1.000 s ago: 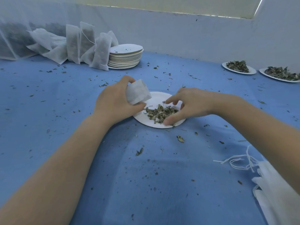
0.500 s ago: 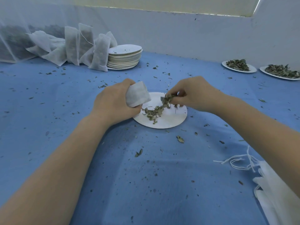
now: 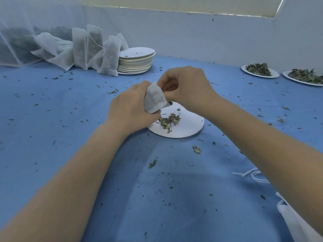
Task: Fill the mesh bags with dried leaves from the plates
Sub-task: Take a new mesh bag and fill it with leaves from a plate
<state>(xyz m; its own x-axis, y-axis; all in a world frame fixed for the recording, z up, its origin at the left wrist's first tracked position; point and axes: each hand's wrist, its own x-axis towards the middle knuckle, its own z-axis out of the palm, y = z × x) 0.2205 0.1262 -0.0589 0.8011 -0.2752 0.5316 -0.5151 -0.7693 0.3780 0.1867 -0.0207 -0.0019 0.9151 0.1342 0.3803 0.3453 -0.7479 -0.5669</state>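
My left hand (image 3: 130, 109) grips a small white mesh bag (image 3: 154, 99) above the near edge of a white paper plate (image 3: 188, 127). My right hand (image 3: 187, 88) is curled at the bag's mouth, its fingertips pinching dried leaves into the opening. A small heap of dried leaves (image 3: 168, 120) lies on the plate just below the bag. How much is inside the bag is hidden.
Filled mesh bags (image 3: 87, 49) lean beside a stack of empty plates (image 3: 136, 61) at the back left. Two plates of leaves (image 3: 259, 70) (image 3: 305, 77) sit at the back right. Empty bags with strings (image 3: 295, 222) lie at the near right. Leaf crumbs dot the blue cloth (image 3: 70, 119).
My right hand lifted a pinch of leaves off the plate and brought it up to the bag's mouth. The left hand raised the bag slightly; fewer leaves lie on the plate.
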